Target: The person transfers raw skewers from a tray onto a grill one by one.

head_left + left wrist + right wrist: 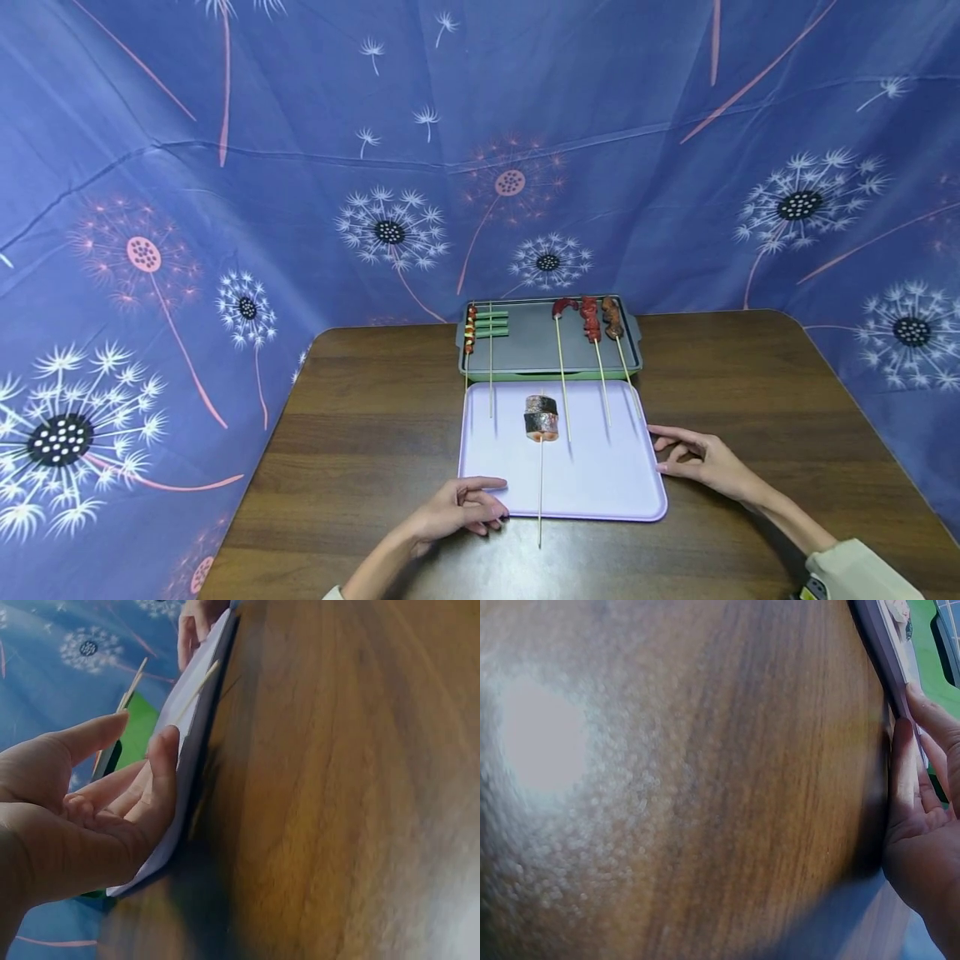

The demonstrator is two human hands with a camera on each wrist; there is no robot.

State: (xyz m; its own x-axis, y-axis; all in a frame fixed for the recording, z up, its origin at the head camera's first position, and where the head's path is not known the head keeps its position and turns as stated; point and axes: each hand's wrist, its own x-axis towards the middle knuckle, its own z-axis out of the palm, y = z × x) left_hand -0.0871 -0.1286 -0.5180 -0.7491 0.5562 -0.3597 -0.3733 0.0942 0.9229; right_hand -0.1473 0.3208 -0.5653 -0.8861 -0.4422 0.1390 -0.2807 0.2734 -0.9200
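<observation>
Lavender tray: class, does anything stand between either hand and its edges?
Nothing visible does. The left hand touches the lavender tray at its near left corner, and the right hand touches its right edge. The salmon skewer lies farther in on the tray.

Both hands are bare, with no rings, gloves or watch showing on the left hand (459, 508) or the right hand (701, 460). The forearms are uncovered up to pale cream sleeve cuffs (862, 571) at the lower edge of the head view, and beside the right cuff sits a small dark device with a yellow mark (812, 589), strapped near the wrist
</observation>
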